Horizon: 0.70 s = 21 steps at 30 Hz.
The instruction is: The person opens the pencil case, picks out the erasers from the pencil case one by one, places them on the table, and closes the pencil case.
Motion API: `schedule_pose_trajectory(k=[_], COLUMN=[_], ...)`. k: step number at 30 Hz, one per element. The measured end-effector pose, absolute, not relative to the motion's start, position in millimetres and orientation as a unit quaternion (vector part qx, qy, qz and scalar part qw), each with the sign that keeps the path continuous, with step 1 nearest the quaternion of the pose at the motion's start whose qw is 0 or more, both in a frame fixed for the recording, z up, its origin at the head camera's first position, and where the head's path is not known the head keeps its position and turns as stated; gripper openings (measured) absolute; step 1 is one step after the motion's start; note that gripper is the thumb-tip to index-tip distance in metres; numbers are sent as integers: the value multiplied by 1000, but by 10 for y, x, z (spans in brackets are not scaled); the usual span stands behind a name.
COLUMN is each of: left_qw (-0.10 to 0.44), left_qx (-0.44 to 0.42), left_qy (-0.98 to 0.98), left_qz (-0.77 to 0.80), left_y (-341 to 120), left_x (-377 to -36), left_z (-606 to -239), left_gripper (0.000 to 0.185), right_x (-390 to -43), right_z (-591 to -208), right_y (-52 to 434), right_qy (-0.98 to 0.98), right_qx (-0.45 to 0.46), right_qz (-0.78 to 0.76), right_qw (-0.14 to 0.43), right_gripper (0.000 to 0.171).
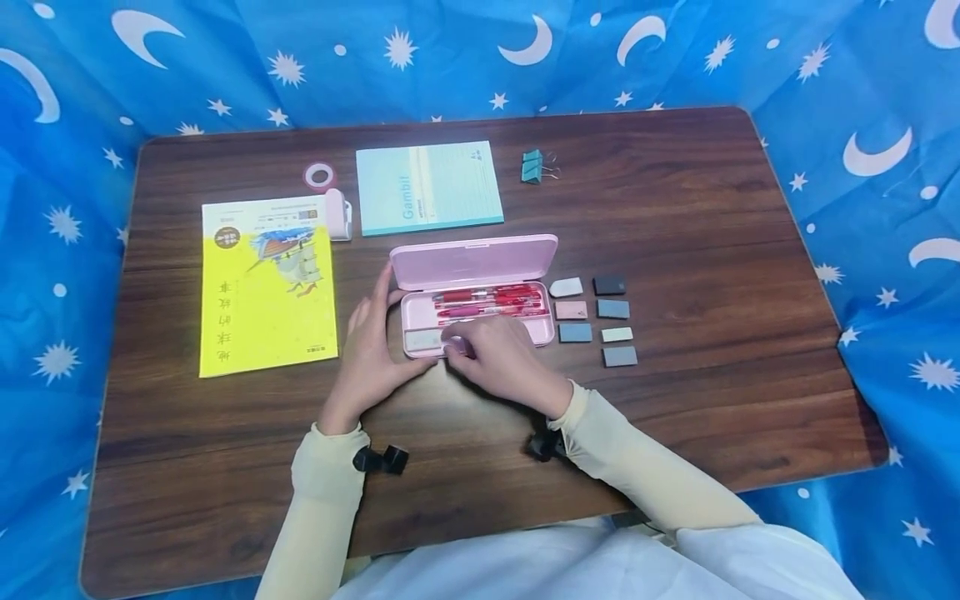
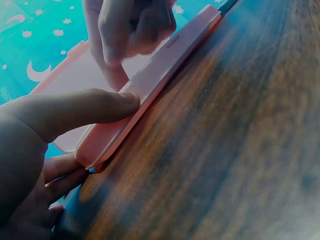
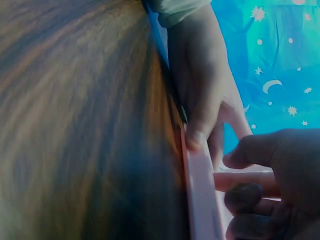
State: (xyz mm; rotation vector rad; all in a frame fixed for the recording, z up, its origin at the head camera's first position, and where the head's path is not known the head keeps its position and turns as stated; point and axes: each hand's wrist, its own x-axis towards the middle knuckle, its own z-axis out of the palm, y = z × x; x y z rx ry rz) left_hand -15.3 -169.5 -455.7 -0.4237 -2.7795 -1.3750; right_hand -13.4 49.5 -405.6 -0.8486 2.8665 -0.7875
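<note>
A pink pencil case point(image 1: 474, 265) lies with its lid raised, red pens point(image 1: 491, 302) inside. My left hand point(image 1: 372, 337) grips its left end, thumb point(image 2: 112, 104) on the front wall and other fingers round the back. My right hand point(image 1: 498, 354) is over the front of the case. Its extended index finger point(image 3: 245, 182) reaches inside; the thumb stands apart and the other fingers are bent. A pale eraser point(image 1: 422, 340) lies in the front left compartment beside that finger. The fingertip's contact is hidden.
Several loose erasers point(image 1: 574, 332) are set out right of the case. A yellow book point(image 1: 270, 308) is at left, with a pink-and-white dispenser point(image 1: 338, 215) and tape roll point(image 1: 320, 176) by it. Behind lie a notebook point(image 1: 430, 187) and a teal binder clip point(image 1: 532, 167).
</note>
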Motion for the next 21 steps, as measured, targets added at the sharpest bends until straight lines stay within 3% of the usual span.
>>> schedule_pose_trajectory(k=[10, 21], left_qw=[15, 17], left_qx=[-140, -140], left_qy=[-892, -890], left_qz=[-429, -433], left_y=[-1691, -1695], left_x=[-153, -141], left_z=[-4550, -4545], left_gripper=[135, 135], right_x=[-150, -212], right_z=[-4106, -4122], right_y=[407, 302], right_qy=[914, 905], right_qx=[-249, -243], right_qz=[-319, -343], right_qw=[37, 56], right_gripper=[15, 28])
